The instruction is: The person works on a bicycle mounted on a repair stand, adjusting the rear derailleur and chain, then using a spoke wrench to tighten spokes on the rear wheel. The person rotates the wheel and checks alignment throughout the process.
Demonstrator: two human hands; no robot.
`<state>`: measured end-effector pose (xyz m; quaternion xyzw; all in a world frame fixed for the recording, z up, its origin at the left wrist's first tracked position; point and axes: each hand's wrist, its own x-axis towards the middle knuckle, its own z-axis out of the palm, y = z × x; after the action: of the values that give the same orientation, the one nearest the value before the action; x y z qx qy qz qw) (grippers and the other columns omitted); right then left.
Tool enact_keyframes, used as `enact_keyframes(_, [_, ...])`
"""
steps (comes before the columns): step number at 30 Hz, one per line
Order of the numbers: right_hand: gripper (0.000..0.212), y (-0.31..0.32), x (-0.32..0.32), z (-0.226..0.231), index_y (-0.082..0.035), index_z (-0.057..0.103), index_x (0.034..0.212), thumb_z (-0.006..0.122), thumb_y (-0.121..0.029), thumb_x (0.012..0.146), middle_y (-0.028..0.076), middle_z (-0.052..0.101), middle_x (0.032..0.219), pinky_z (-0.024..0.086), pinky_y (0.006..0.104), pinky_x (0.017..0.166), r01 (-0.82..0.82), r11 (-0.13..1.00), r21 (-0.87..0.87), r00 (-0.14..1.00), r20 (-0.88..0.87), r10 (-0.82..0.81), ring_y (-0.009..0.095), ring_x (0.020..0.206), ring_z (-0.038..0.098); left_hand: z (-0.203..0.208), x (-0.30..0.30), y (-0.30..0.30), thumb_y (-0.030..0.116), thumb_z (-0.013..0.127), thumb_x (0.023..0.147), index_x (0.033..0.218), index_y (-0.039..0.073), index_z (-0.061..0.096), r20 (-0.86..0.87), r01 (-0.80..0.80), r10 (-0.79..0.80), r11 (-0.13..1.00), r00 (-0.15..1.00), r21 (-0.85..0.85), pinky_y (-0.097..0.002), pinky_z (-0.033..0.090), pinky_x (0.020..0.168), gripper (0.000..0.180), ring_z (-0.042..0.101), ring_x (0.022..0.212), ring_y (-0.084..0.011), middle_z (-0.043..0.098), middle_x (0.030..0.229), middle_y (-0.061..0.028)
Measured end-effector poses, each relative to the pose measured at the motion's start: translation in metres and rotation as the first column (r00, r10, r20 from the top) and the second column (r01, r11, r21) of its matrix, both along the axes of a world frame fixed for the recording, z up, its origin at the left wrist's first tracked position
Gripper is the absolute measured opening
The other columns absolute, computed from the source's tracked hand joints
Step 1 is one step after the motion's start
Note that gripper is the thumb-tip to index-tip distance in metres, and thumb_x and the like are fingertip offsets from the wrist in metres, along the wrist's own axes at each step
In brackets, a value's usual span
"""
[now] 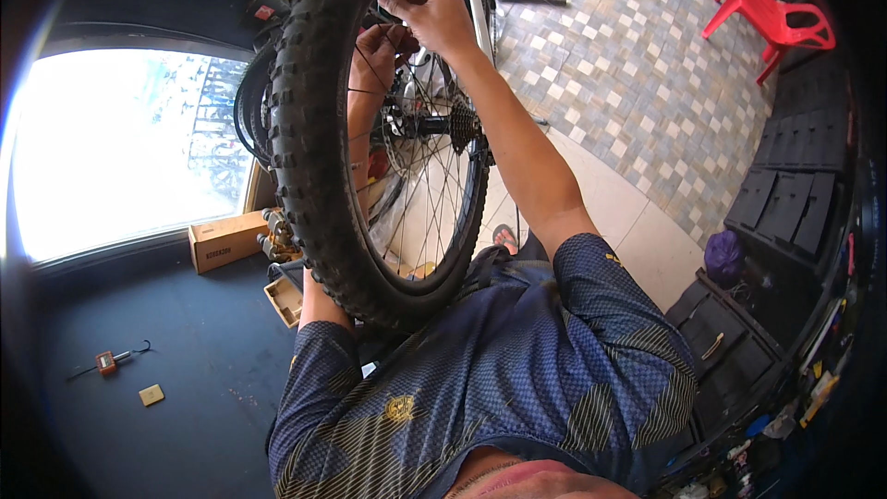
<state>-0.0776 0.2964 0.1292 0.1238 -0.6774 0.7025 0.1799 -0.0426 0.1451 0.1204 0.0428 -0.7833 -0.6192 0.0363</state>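
Note:
A bicycle wheel with a fat knobby black tyre (309,83) stands upright in front of me. Its thin spokes (430,194) run to a black hub (427,126), with a stack of sprockets (465,129) on the right side. My left arm passes behind the tyre, and my left hand (377,54) shows through the spokes, fingers curled together near the far inside of the rim. Just above it, my right hand (432,17) reaches in from the right, thumb and fingers pinched by the rim. Whatever small thing either hand grips is hidden or too dark to name.
A white frame tube (479,5) rises beside the wheel. On the blue surface at left lie a cardboard box (226,242), a small wooden tray (284,301), a hook scale (108,363) and a yellowish square (151,395). A red chair (753,14) stands far right; black bins (785,203) line the right side.

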Motion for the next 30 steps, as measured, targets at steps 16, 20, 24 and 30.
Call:
enact_keyframes(16, [0.025,-0.013,0.023,0.027,-0.005,0.066,0.091,0.076,-0.026,0.079,0.015,0.071,0.085,0.054,0.0425,0.078,0.289,0.945,0.153,0.955,0.019,-0.295,0.034,0.083,0.069,-0.013,-0.005,-0.012,0.010,0.062,0.093,0.100,-0.004,0.070,-0.117,0.003,-0.017,0.993,0.993,-0.121,-0.0233,0.051,0.065,0.018,0.061,0.072,-0.0067,0.068,0.085,-0.0011])
enact_keyframes(20, [0.024,-0.020,0.022,0.028,-0.005,0.065,0.089,0.076,-0.024,0.079,0.014,0.071,0.084,0.054,0.0432,0.077,0.320,0.931,0.176,0.945,0.007,-0.326,0.035,0.083,0.069,-0.018,-0.007,-0.023,0.011,0.063,0.093,0.102,-0.005,0.069,-0.175,-0.007,-0.045,0.959,0.984,-0.282,-0.0241,0.053,0.068,0.020,0.063,0.076,-0.0075,0.069,0.087,-0.0021])
enact_keyframes(24, [0.028,-0.010,0.014,0.020,-0.004,0.067,0.094,0.077,-0.026,0.080,0.012,0.072,0.083,0.054,0.0403,0.072,0.253,0.946,0.201,0.967,-0.073,-0.243,0.029,0.078,0.071,-0.011,0.000,-0.008,0.015,0.064,0.094,0.106,-0.005,0.068,-0.077,0.014,-0.011,0.999,0.997,0.042,-0.0284,0.057,0.073,0.023,0.067,0.081,-0.0124,0.070,0.091,-0.0055])
enact_keyframes(30, [0.027,0.026,-0.018,-0.004,-0.005,0.068,0.113,0.072,-0.009,0.086,0.003,0.073,0.089,0.047,0.0204,0.058,-0.500,0.841,-0.209,0.862,-0.030,0.506,0.008,0.072,0.066,0.013,0.015,0.007,0.018,0.063,0.096,0.107,-0.004,0.065,-0.006,0.109,-0.109,0.993,0.994,0.054,-0.0330,0.059,0.082,0.025,0.071,0.090,-0.0201,0.071,0.096,-0.0110])
